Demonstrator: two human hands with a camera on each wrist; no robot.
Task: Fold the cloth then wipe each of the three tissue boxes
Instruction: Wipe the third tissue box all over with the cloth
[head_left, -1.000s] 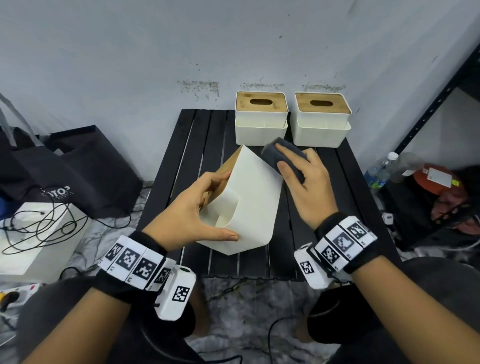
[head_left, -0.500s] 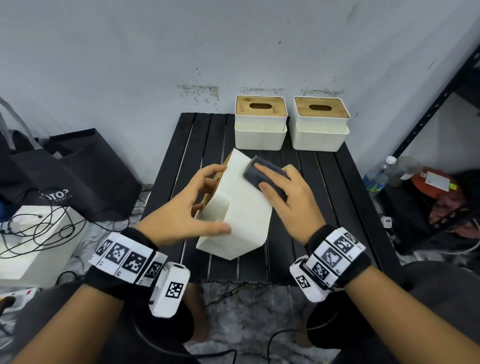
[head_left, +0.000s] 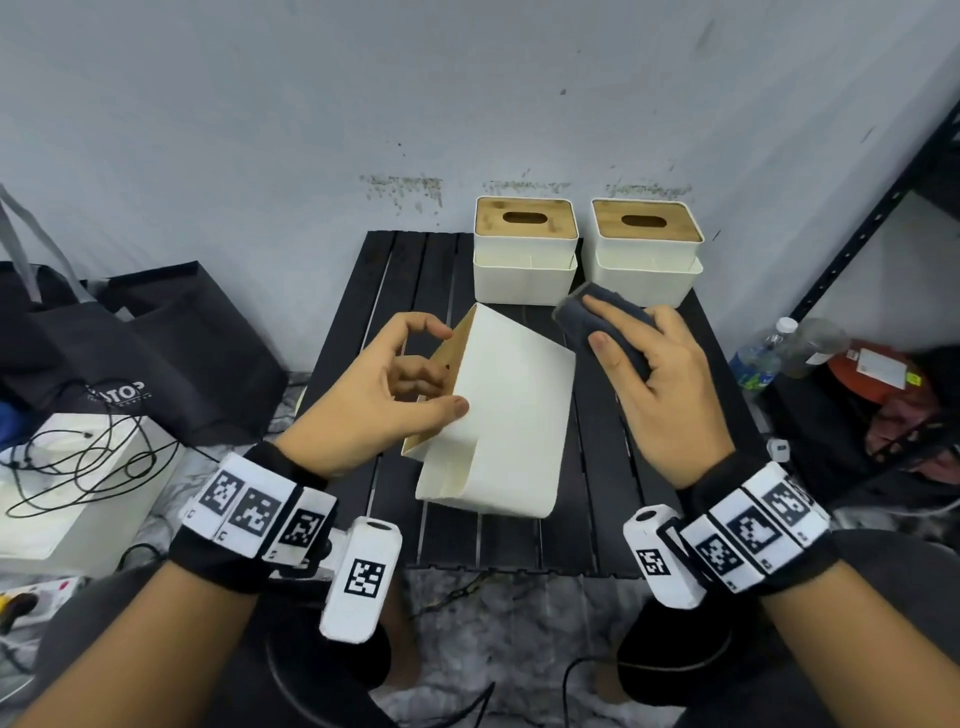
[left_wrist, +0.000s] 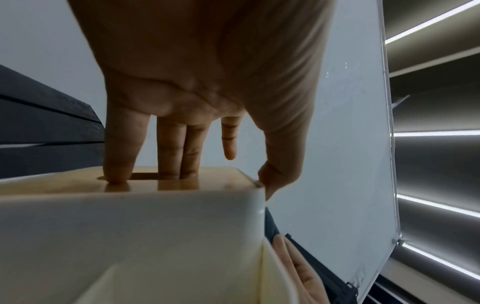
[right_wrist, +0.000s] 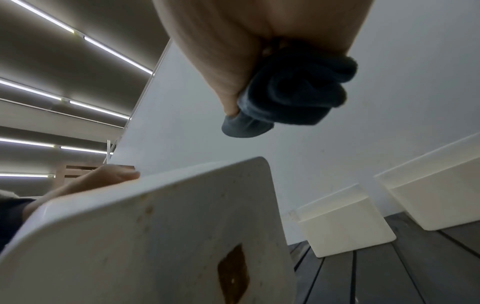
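Observation:
A white tissue box (head_left: 511, 415) with a wooden lid stands tipped on its side at the middle of the black slatted table (head_left: 597, 467). My left hand (head_left: 431, 384) holds it, thumb on the white underside and fingers (left_wrist: 171, 152) pressed on the wooden lid (left_wrist: 64, 185). My right hand (head_left: 623, 343) grips a folded dark grey cloth (head_left: 592, 325), held just off the box's upper right corner and not touching it. In the right wrist view the cloth (right_wrist: 293, 96) hangs above the box (right_wrist: 155, 236). Two more tissue boxes (head_left: 524, 249) (head_left: 647, 249) stand upright at the table's back.
Black bags (head_left: 156, 353) and a white box with cables (head_left: 78, 478) lie on the floor to the left. At the right stands a dark metal rack (head_left: 857, 244), with a plastic bottle (head_left: 758, 358) and clutter beside it. A grey wall is directly behind the table.
My right hand with the cloth slid across the box's white face, then lifted off to the upper right. My left hand still holds the box, index finger now raised.

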